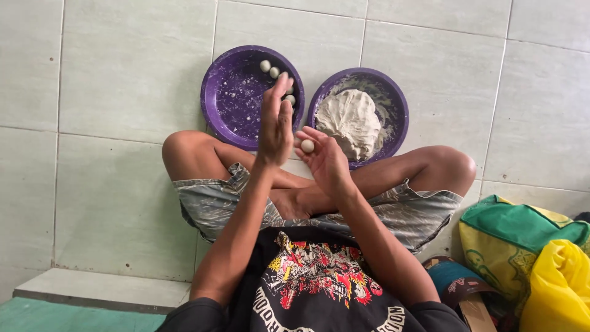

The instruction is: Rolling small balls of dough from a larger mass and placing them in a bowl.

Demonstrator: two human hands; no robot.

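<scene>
Dough ball (307, 146), small, round and pale, rests on the upturned palm of the right hand (322, 158), near the base of its fingers. That hand is open, fingers loosely spread, not closed on the ball. The left hand (275, 123) stands just beside it, open and flat, held edge-up with fingers straight and pressed together; it does not touch the ball in this view.

Both hands hover above the person's crossed legs, over the near rims of two purple plates on the tiled floor (123, 92). The left plate (227, 98) is dusted with white specks and carries several finished small balls (269, 69) in a row along its far right rim; the left hand partly hides this row, so the count cannot be told. The right plate (393, 101) holds a large lump of pale dough (350, 120), with smears of dough about its inner wall. The two plates sit just beside each other, rims nearly touching.

At the lower right edge of the floor lie a green and yellow bag (516, 224) and a yellow plastic bag (562, 286).
</scene>
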